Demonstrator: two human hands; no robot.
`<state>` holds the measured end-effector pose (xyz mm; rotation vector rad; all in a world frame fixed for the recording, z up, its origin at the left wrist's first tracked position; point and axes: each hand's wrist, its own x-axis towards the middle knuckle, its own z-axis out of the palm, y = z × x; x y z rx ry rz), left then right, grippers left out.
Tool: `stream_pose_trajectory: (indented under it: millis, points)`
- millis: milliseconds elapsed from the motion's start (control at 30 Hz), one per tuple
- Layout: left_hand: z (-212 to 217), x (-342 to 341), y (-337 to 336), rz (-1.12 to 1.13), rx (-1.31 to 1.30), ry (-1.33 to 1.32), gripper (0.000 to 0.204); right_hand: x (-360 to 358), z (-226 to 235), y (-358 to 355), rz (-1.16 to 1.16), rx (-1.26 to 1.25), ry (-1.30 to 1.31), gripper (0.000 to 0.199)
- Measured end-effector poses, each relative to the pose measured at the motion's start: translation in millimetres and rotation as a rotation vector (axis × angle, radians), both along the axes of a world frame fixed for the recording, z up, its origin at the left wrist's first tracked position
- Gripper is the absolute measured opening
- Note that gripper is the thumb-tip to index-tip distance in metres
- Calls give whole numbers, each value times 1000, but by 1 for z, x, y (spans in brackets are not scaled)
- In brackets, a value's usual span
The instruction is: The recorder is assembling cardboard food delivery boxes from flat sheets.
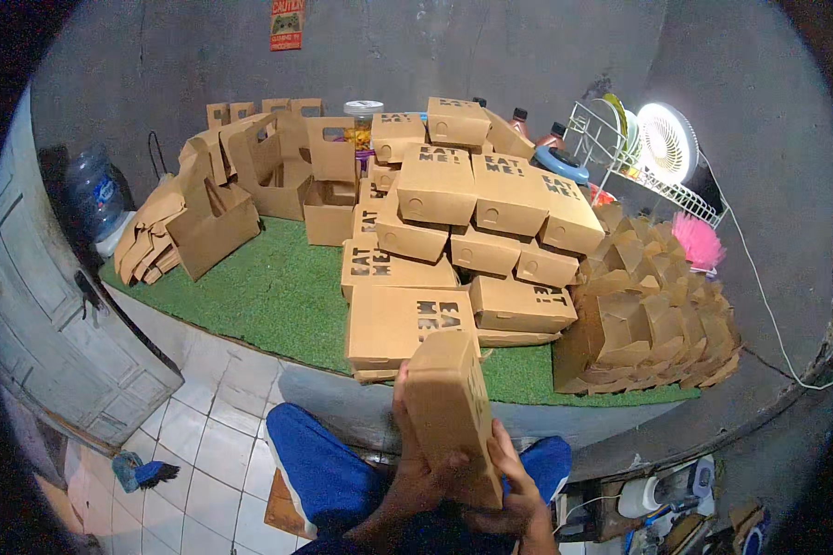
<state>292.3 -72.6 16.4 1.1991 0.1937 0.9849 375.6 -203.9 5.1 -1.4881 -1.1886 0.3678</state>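
Observation:
A closed brown cardboard food box (449, 393) stands on end, slightly tilted, between my two hands above my lap. My left hand (416, 467) grips its left side, with fingers reaching up behind it and the thumb across its lower face. Along the lower right edge, my right hand (516, 481) holds the same box with its fingers bent against the side. Just beyond it, at the front of the green mat, lies another closed food box (389, 319) with dark lettering. More such boxes (435, 185) are piled behind it in uneven layers.
Open brown carriers with cut-out handles (264, 166) stand at the left on the green mat (250, 268). Rows of open brown paper boxes (648, 314) fill the right end. Behind are a jar (363, 120), a dish rack (611, 157) and a white fan (666, 143).

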Motion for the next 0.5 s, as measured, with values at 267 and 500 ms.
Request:
stream_pose_trajectory:
  millis: [267,500]
  points:
    - [-62,-21,-3,-611,-47,253,45,21,-14,5,-123,571,-501,18]
    - [-31,-11,20,-737,51,131,100,20,-8,9,-130,500,-386,27]
